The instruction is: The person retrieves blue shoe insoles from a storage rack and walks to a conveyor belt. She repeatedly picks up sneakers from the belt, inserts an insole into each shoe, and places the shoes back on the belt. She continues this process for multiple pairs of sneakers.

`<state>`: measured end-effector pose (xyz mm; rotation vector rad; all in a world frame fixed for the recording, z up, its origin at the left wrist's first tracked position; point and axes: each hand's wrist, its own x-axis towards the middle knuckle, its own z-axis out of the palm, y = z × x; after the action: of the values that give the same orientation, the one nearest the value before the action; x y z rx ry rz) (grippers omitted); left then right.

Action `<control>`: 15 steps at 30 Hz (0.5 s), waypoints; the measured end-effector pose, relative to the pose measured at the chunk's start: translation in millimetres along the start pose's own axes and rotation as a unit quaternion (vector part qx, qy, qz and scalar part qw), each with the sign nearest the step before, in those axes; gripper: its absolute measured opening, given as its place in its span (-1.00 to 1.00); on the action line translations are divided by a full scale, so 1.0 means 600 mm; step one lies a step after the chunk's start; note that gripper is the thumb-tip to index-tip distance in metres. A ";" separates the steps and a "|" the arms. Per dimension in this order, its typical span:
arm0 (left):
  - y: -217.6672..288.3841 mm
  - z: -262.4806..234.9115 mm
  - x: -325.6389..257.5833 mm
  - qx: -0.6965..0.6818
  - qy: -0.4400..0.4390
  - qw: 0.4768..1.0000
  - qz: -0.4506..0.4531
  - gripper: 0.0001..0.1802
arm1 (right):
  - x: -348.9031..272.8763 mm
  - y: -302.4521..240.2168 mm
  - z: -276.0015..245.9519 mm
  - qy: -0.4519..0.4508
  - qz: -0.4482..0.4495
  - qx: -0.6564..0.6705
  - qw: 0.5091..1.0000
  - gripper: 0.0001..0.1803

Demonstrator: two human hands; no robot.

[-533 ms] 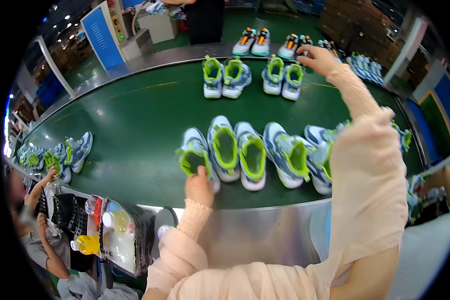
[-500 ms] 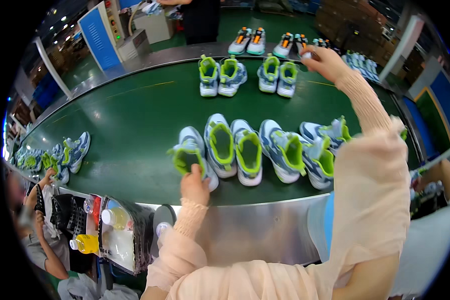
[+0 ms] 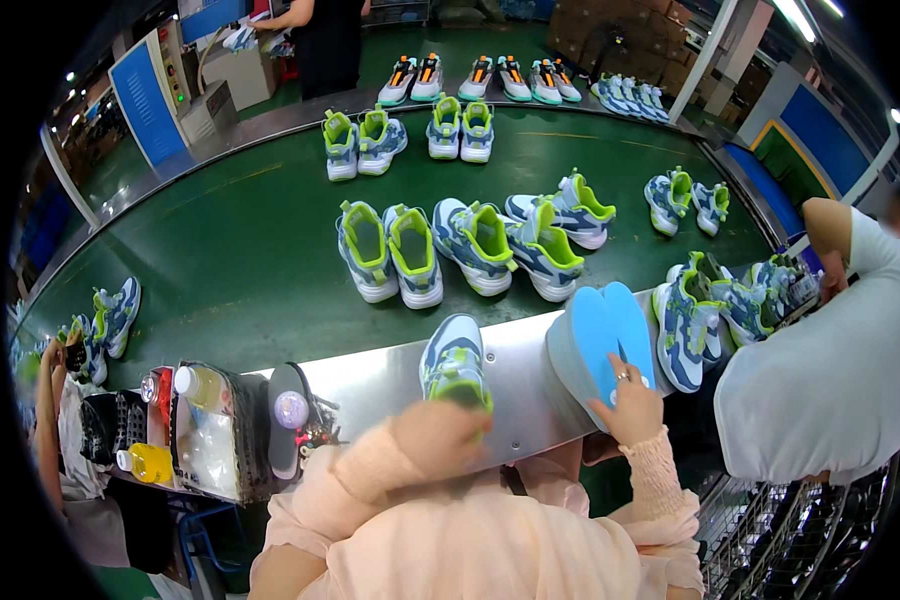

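A grey-blue and white sneaker (image 3: 453,350) with a lime-green lining rests on the metal ledge close in front of me, toe pointing away. My left hand (image 3: 440,438), smeared by motion, is closed at its heel and opening. To the right stands a stack of light blue insoles (image 3: 610,325). My right hand (image 3: 631,405) lies over their near end, thumb and fingers apart, touching the top ones. Just beyond the ledge, several matching sneakers (image 3: 415,255) sit on the green conveyor belt (image 3: 240,250).
Other sneaker pairs (image 3: 460,130) stand farther across the belt, with orange-trimmed shoes (image 3: 425,78) behind them. Left on the ledge are a box with bottles (image 3: 205,430) and a dark grey insole (image 3: 286,420). Co-workers sit at both sides; the right one, in a white shirt (image 3: 825,350), is near more sneakers.
My left hand has brought the sneaker from the belt to the ledge near me. My right hand has come back from the far side down to the insoles. The view has swung rightward.
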<state>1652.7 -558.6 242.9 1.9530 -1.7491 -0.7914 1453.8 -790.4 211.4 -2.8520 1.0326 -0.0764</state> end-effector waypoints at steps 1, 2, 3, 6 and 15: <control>-0.007 -0.030 0.011 -0.097 0.045 0.993 0.043 -0.81 | -0.002 0.008 0.010 0.011 0.013 -0.004 1.000 -0.18; -0.044 -0.043 0.016 -0.275 0.104 0.955 -0.040 -0.87 | 0.000 0.017 0.016 0.035 -0.005 -0.004 0.999 -0.20; -0.071 -0.071 0.037 -0.210 0.279 0.935 -0.056 -0.91 | 0.000 0.021 0.009 0.015 0.002 -0.005 1.000 -0.20; -0.228 -0.136 0.089 0.018 0.475 0.829 -0.294 -0.62 | 0.015 0.011 -0.015 -0.023 -0.013 -0.006 1.000 -0.23; -0.337 -0.112 0.157 0.025 0.263 0.891 -0.370 -0.42 | 0.026 0.033 -0.134 0.121 -0.083 0.170 0.974 -0.64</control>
<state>1855.5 -629.2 152.3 2.5804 -0.6994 -0.3512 1446.5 -821.9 288.8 -2.6461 0.7258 -0.5689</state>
